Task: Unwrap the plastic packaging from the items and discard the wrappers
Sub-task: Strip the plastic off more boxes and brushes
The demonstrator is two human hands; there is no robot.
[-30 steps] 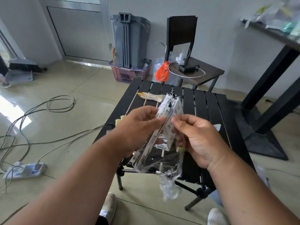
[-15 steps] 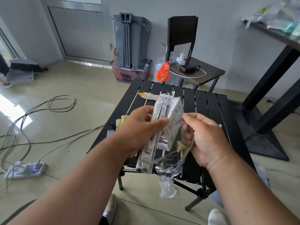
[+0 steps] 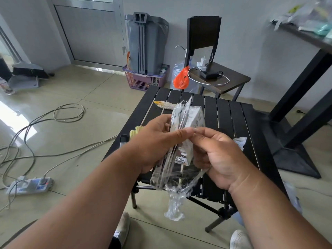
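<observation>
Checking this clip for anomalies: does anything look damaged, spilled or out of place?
Nothing damaged or spilled. The plastic wrap hangs loose and crumpled below the white box held by the left hand and right hand, as expected mid-unwrapping. Cables sprawl across the floor.

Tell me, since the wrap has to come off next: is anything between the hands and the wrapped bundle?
Nothing visible. The left hand already grips the wrapped bundle at its side, and the right hand pinches the clear plastic wrap against it. Both hold it above the black slatted table.
</observation>
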